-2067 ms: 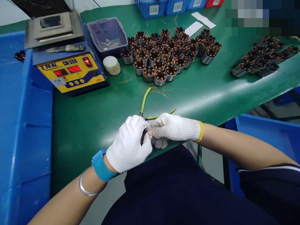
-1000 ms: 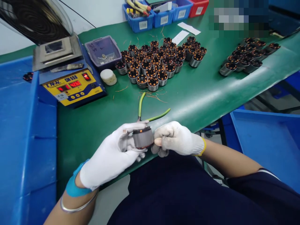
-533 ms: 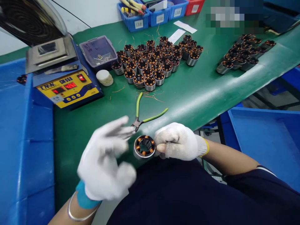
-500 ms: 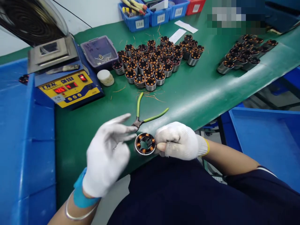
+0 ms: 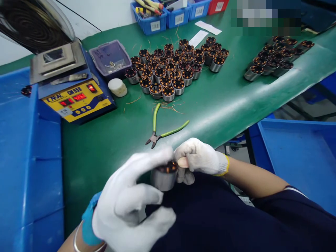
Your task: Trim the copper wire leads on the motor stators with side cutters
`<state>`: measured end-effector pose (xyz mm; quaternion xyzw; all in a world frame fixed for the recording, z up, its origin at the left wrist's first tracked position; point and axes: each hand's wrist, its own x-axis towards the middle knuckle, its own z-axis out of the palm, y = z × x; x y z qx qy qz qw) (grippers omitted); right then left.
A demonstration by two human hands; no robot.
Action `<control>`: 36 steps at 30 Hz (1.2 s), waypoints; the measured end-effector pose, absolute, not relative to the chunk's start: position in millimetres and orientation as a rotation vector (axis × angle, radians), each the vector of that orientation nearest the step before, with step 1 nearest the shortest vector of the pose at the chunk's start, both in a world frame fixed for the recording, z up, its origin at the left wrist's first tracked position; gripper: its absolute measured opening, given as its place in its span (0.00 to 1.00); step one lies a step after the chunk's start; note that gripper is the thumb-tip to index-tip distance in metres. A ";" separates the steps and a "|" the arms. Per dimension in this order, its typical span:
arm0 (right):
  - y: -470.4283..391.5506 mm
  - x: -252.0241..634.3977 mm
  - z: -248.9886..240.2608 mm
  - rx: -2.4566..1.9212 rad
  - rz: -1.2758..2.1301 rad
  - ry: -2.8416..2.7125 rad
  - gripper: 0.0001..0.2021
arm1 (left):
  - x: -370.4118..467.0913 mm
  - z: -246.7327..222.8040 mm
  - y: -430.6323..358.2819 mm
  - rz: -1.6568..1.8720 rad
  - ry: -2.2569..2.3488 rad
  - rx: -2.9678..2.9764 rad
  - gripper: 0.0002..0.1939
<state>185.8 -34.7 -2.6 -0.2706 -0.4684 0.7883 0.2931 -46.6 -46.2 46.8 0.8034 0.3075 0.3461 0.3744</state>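
Note:
A metal stator (image 5: 164, 179) with copper windings is tilted near the table's front edge, its silver side facing me. My right hand (image 5: 198, 157), in a white glove with a bare thumb tip, pinches it at its right rim. Around its left side curves my gloved left hand (image 5: 133, 199), fingers apart; the index finger passes over the top and hides part of the rim. Green-handled pliers (image 5: 154, 137) lie spread on the green table (image 5: 105, 140) just beyond my hands.
Many stators (image 5: 168, 71) stand grouped at the table's middle, with another group (image 5: 273, 57) at the right. A solder pot unit (image 5: 76, 101), a purple tray (image 5: 111, 61) and a white round block (image 5: 117, 87) are at the left. Blue bins (image 5: 154, 26) line the back.
The stator has tipped so that its side shows instead of its open top. My left hand has moved right and toward me, reaching around it.

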 end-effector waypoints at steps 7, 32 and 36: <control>-31.3 186.1 16.1 -0.754 1.176 -1.989 0.11 | -37.2 36.4 -20.1 0.296 0.957 1.313 0.22; -21.8 192.7 9.9 -1.036 0.335 -2.327 0.17 | -33.4 17.3 -18.5 0.526 1.188 2.336 0.19; -21.5 186.0 10.5 -0.893 -0.141 -2.658 0.13 | -29.2 22.7 -17.1 0.416 1.221 2.261 0.16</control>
